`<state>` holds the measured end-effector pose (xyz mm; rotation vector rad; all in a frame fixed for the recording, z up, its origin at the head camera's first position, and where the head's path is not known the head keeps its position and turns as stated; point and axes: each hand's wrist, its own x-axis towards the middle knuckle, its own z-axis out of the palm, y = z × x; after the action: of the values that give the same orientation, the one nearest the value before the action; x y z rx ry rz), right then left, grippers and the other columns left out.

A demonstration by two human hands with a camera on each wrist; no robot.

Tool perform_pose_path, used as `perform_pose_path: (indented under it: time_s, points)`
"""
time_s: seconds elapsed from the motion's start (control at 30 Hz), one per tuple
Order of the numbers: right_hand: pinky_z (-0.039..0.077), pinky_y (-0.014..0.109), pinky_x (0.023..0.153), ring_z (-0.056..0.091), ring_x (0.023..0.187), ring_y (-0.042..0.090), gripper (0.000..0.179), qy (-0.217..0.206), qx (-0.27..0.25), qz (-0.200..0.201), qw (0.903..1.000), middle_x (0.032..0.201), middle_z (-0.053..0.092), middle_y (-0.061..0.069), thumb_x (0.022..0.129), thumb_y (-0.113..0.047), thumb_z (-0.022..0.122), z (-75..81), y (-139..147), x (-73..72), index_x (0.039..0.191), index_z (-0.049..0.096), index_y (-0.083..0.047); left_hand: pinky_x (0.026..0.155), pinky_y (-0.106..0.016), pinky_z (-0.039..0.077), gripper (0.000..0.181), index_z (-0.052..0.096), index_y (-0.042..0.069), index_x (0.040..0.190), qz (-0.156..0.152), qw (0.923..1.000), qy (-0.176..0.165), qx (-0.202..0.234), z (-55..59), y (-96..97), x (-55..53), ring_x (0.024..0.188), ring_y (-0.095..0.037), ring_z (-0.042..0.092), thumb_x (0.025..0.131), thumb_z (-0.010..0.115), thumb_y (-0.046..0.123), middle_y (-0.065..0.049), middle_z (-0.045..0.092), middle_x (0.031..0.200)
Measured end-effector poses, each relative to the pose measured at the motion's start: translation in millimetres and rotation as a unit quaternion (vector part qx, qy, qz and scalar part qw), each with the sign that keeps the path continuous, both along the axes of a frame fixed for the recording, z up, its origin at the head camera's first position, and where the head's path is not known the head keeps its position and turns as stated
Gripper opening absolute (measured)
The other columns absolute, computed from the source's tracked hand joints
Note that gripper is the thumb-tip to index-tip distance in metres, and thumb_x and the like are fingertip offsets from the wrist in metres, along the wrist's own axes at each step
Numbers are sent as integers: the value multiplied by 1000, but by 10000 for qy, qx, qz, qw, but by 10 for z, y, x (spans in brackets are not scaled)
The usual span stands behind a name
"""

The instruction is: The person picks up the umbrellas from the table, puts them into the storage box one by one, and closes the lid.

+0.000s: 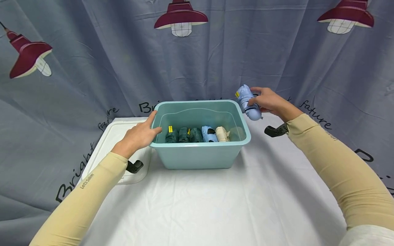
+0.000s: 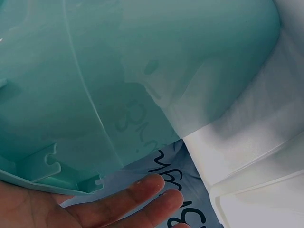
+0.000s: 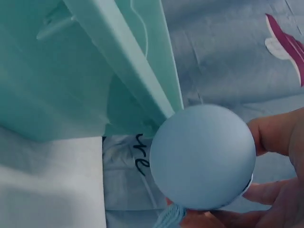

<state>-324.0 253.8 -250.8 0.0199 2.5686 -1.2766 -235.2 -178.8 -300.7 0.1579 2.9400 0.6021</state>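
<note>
A folded light-blue umbrella (image 1: 244, 95) with a yellow tag is gripped by my right hand (image 1: 271, 101), above and beside the bin's far right corner. Its round end cap (image 3: 202, 156) faces the right wrist camera, and a cord hangs from it. My left hand (image 1: 139, 136) rests at the left rim of the teal plastic bin (image 1: 197, 157), thumb toward the inside. In the left wrist view its fingers (image 2: 142, 190) extend outside the wall. Inside the bin stand several dark green folded umbrellas (image 1: 184, 135), a blue one (image 1: 209, 134) and a beige one (image 1: 221, 134), their lower parts hidden.
A white lid (image 1: 107, 143) lies on the table left of the bin, partly under my left arm. White cloth (image 1: 197, 205) covers the table. A grey-blue curtain (image 1: 246, 51) with printed lamps and lettering hangs close behind the bin.
</note>
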Motion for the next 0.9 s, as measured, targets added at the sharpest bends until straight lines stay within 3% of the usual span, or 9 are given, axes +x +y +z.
perform_pose_path:
  time_s: [0.3, 0.43, 0.57, 0.77, 0.9]
  points:
    - [44, 46, 89, 40, 118, 33, 78, 230, 90, 452, 9987, 145, 23, 22, 87, -16, 57, 231, -94, 178, 150, 13, -21, 81, -55, 41, 72, -11, 43, 144, -9, 10000, 72, -12, 12, -6, -18, 116, -35, 50, 90, 35, 55, -15, 48, 135]
    - [44, 45, 91, 41, 117, 30, 77, 239, 148, 601, 9978, 144, 26, 19, 86, -17, 59, 304, -160, 264, 150, 16, -21, 86, -59, 38, 72, -12, 44, 144, 10, 10000, 11, -23, 2, -11, -17, 120, -37, 46, 90, 34, 58, -14, 43, 140]
    - [45, 42, 89, 43, 116, 28, 76, 215, 295, 795, 9962, 143, 32, 17, 85, -18, 59, 370, -240, 347, 149, 19, -21, 90, -61, 34, 73, -13, 44, 143, 16, 10000, -45, 3, -8, -17, -12, 125, -37, 42, 89, 32, 61, -12, 38, 144]
    - [50, 38, 80, 48, 112, 27, 75, 78, 481, 1177, 9919, 140, 38, 17, 86, -21, 60, 441, -385, 439, 149, 20, -20, 86, -59, 38, 72, -11, 44, 144, 46, 10000, 16, -2, -11, -20, -9, 122, -37, 45, 89, 34, 58, -14, 42, 141]
    - [50, 38, 81, 50, 110, 27, 73, -71, 614, 1396, 9883, 141, 36, 16, 85, -20, 61, 436, -497, 458, 148, 24, -18, 83, -57, 39, 72, -11, 44, 144, 63, 10000, 22, -31, -18, -20, -8, 120, -36, 47, 89, 35, 55, -15, 43, 139]
